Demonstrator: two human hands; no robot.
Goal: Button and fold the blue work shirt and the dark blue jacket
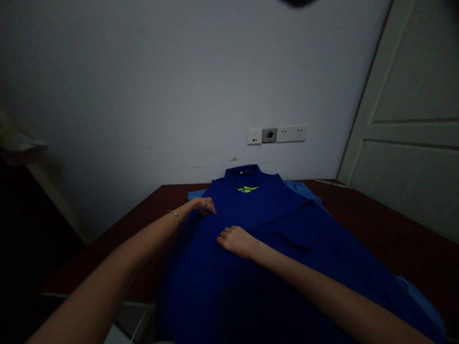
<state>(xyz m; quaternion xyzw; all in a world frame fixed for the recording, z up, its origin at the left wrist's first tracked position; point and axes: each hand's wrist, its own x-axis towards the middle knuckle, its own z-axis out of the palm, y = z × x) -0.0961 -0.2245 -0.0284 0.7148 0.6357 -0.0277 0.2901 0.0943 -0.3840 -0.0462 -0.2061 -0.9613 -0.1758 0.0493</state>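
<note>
A single camera, worn on the person's head, looks from above and behind the left hand (205,206) and the right hand (236,241). It faces forward and down, tilted enough to take in the blue shirt (258,203) under both hands, yet level enough that the pale wall (179,86) beyond them fills much of the upper half. The forearms (132,255) run in from the lower corners, nearest the lens at their cut-off ends. The wall sockets (290,134) lie farther off, past the hands, and the door (416,177) stands well to their right, slanting along the edge.
</note>
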